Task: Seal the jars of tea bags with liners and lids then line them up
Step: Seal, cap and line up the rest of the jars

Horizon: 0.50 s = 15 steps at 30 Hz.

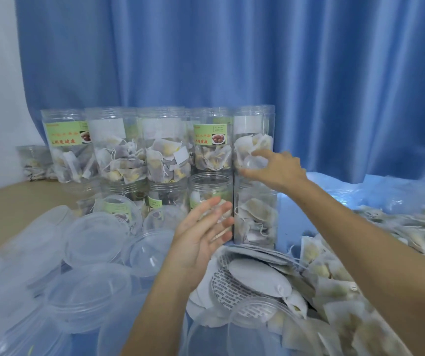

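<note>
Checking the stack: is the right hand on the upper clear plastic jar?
Yes, the right hand grips the upper clear plastic jar, stacked on another jar.

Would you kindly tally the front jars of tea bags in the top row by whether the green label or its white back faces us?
Clear plastic jars showing a green label: 2
Clear plastic jars showing a white label back: 3, with the right hand gripping the end one
Total: 5
</note>
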Motion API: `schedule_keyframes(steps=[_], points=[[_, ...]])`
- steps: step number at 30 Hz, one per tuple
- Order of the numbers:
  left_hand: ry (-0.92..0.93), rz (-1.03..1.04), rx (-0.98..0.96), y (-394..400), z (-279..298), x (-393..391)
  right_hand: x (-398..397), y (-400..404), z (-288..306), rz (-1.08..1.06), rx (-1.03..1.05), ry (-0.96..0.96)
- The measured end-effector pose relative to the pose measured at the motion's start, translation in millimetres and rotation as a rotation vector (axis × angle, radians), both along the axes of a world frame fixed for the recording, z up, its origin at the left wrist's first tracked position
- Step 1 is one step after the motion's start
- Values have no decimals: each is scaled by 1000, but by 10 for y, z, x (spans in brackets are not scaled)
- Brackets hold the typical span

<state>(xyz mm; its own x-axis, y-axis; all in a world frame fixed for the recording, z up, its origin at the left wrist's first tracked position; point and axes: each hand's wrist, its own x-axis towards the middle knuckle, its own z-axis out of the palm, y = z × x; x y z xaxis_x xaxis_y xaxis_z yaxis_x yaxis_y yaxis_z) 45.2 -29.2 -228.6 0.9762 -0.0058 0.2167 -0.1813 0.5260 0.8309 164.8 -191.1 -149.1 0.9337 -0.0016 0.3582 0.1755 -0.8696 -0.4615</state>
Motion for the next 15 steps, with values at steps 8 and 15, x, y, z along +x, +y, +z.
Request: schedule_keyframes(steps=[8,15], points=[[15,62,5,-13,-9,23,121,38,-64,234,-58,197],[33,83,100,-64,-46,29,-56,9,-224,171,-218,26]])
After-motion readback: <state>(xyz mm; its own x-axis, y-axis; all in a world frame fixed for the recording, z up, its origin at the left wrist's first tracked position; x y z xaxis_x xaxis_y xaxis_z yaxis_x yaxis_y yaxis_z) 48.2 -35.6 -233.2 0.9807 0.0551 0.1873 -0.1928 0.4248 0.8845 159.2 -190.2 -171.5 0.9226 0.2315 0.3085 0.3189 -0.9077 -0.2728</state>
